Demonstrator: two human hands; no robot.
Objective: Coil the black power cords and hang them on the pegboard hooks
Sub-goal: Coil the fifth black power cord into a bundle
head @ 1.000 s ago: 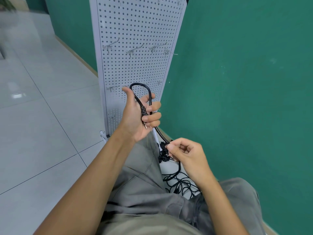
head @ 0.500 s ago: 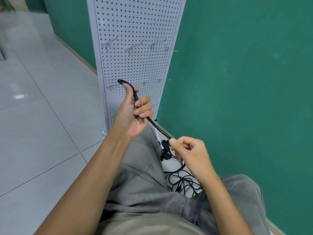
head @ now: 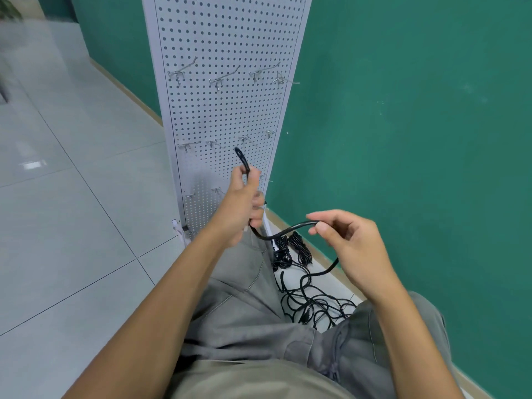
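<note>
pinched between thumb and forefinger of the right hand (head: 352,249), the cord (head: 288,230) runs in a slack bow across to the left hand (head: 240,205), whose fingers curl round it; a narrow loop of cord sticks up out of that fist in front of the pegboard (head: 227,110). from the right hand the cord drops to a loose tangle (head: 313,303) on the floor (head: 72,226) between the knees, with two bundled cords (head: 290,249) lying just past it at the board's foot.

it looks light and limp but springy: it holds a curve, so loops will likely want to open unless held firmly. best taken close to the last loop, feeding short lengths so the tangle below does not drag up in a knot.

hooks (head: 224,79) stand in rows on the board, all bare as far as shows; a green wall (head: 403,110) lies to the right.
</note>
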